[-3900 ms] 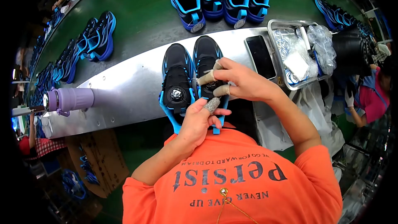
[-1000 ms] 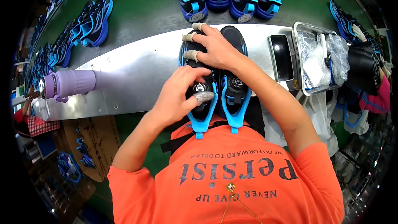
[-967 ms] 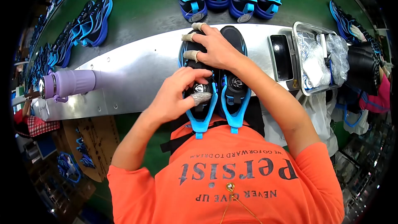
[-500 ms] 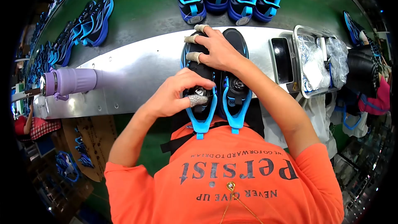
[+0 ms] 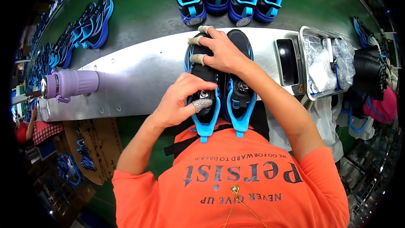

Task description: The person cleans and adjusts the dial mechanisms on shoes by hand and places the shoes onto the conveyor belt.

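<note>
Two black-and-blue sneakers lie side by side before me, heels toward my body: a left shoe [image 5: 203, 65] and a right shoe [image 5: 241, 55]. My right hand [image 5: 221, 50] reaches across the left shoe's forefoot, its beige-covered fingers hooked over the far side. The thumb is hidden. At the tongue of that shoe, my left hand [image 5: 179, 99] has curled fingers, with the index finger and grey-covered thumb on either side of a round dial [image 5: 203, 95]. Whether they pinch the dial or something thin cannot be seen. On the right shoe a matching dial [image 5: 241, 86] shows.
Several sneakers [image 5: 230, 0] stand on the green belt [image 5: 147, 0] behind the metal bench [image 5: 139, 67]; more shoes [image 5: 97, 23] sit at left. A purple bottle [image 5: 78, 84] lies there. At right are a phone [image 5: 287, 61] and a metal tray [image 5: 311, 95] of plastic bags.
The sneakers at the back have shifted slightly left. My left wrist and forearm have moved a little to the right, while my right hand stays on the left shoe.
</note>
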Available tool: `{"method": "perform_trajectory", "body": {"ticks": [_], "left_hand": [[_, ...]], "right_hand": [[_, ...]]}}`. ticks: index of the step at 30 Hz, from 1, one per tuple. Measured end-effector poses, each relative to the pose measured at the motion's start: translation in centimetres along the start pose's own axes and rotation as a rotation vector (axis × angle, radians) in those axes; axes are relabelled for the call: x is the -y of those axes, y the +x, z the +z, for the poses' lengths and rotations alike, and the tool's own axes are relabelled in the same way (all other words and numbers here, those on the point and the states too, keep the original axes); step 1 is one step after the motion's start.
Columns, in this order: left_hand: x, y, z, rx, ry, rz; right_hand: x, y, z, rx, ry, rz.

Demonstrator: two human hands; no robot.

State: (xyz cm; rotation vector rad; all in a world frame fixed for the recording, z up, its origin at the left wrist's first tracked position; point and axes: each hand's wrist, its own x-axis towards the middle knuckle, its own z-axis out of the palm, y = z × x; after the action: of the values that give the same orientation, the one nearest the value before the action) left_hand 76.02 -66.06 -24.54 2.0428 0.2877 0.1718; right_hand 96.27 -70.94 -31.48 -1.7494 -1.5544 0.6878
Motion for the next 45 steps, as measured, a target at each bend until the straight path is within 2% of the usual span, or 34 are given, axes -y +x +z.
{"method": "perform_trajectory", "body": {"ticks": [1, 4, 7, 9, 11, 14, 16, 18, 22, 25, 26, 28, 29, 31, 33, 34, 35, 37, 42, 45], "left_hand": [[0.2, 0.3, -0.5, 0.080, -0.024, 0.057], [-0.8, 0.8, -1.2, 0.185, 0.030, 0.036], [-2.1, -0.5, 0.6, -0.044, 0.316, 0.112], [-2.7, -2.4, 2.5, -0.306, 0.300, -0.093], [-3.9, -2.6, 3.7, -0.448, 0.399, -0.193], [-3.4, -1.3, 5.5, -0.509, 0.477, -0.265], [-2.6, -1.1, 6.0, -0.528, 0.387, -0.223], [-1.6, -1.2, 5.8, -0.513, 0.300, -0.169], [-0.7, -1.1, 2.8, -0.257, 0.123, -0.116], [-2.1, -0.3, 2.3, -0.179, 0.303, -0.088], [-2.8, -0.8, 2.5, -0.219, 0.495, -0.046], [-4.9, -2.8, 3.0, -0.366, 0.091, -0.275], [-5.5, -3.9, 3.2, -0.432, -0.115, -0.390], [-5.3, -5.5, 3.5, -0.363, -0.616, -0.628], [-5.7, -5.5, 4.3, -0.342, -1.087, -0.865], [-5.7, -5.0, 4.2, -0.368, -1.138, -0.896], [-5.3, -4.9, 4.7, -0.395, -1.213, -0.839], [-4.4, -4.4, 6.5, -0.443, -1.355, -0.719], [-4.4, -4.3, 7.3, -0.479, -1.398, -0.695], [-4.8, -3.8, 7.4, -0.475, -1.410, -0.695]], "right_hand": [[0.1, 0.0, 0.0, 0.004, 0.003, 0.010], [0.0, 0.0, -0.2, 0.012, 0.015, 0.019], [-0.5, 0.0, -0.1, 0.003, 0.016, 0.007], [-0.5, -0.1, -0.2, -0.004, 0.016, 0.002], [-0.5, 0.0, 0.0, -0.009, 0.007, 0.009], [-0.4, -0.1, -0.1, 0.001, 0.000, 0.009], [-0.7, -0.1, -0.3, -0.003, 0.005, 0.000], [-1.1, -0.2, 0.0, -0.005, 0.025, -0.013], [-1.0, -0.1, 0.0, -0.004, 0.008, -0.021], [-0.5, -0.5, -0.9, -0.073, -0.024, -0.080], [-0.2, -0.8, -1.6, -0.095, -0.034, -0.109], [1.2, -2.0, -3.1, -0.205, -0.044, -0.211], [1.9, -2.7, -4.0, -0.034, 0.057, -0.201], [3.4, -4.3, -5.8, 0.309, 0.259, -0.178], [4.0, -5.8, -5.9, 0.367, 0.249, -0.214], [3.7, -6.0, -5.3, 0.310, 0.240, -0.258], [3.5, -6.1, -4.6, 0.250, 0.234, -0.301], [3.5, -6.9, -3.5, 0.138, 0.148, -0.279], [5.5, -8.9, -2.1, -0.140, 0.010, -0.154], [4.5, -8.0, -4.1, 0.004, 0.060, -0.166]]}}
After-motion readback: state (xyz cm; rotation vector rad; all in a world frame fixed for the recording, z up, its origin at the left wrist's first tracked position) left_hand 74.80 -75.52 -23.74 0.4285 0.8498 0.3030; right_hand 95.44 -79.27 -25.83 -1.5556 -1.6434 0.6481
